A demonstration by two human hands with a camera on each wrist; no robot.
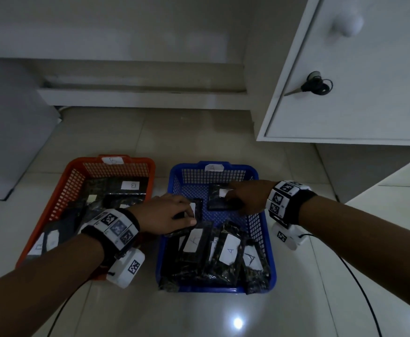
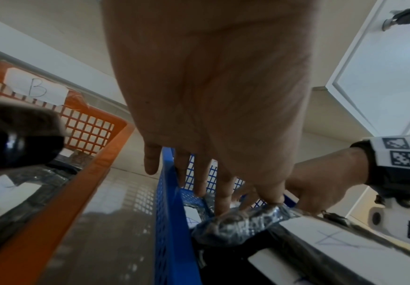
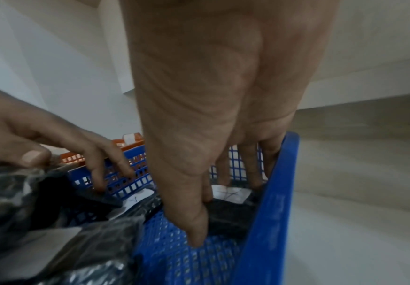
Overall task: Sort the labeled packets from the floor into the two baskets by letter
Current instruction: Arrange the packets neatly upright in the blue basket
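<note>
A blue basket (image 1: 243, 166) tagged A stands on the right, an orange basket (image 1: 82, 160) tagged B on the left. Both hold dark packets with white labels; several A packets (image 1: 229, 251) fill the blue one's near half. My right hand (image 1: 230, 198) reaches into the far end of the blue basket (image 3: 267, 212) and grips a dark packet (image 3: 228, 217) lying on its floor, thumb at the near end, fingers at the far end. My left hand (image 1: 190, 216) hovers over the blue basket's left side, straight fingers touching a small packet (image 1: 198, 206), thumb resting on a crinkly one (image 2: 235, 221).
A white cabinet door (image 1: 369, 105) stands open at the upper right with scissors (image 1: 313, 85) hanging on it. Black cables (image 1: 359, 276) trail across the glossy tile floor on both sides. A grey panel (image 1: 9, 142) leans at the far left.
</note>
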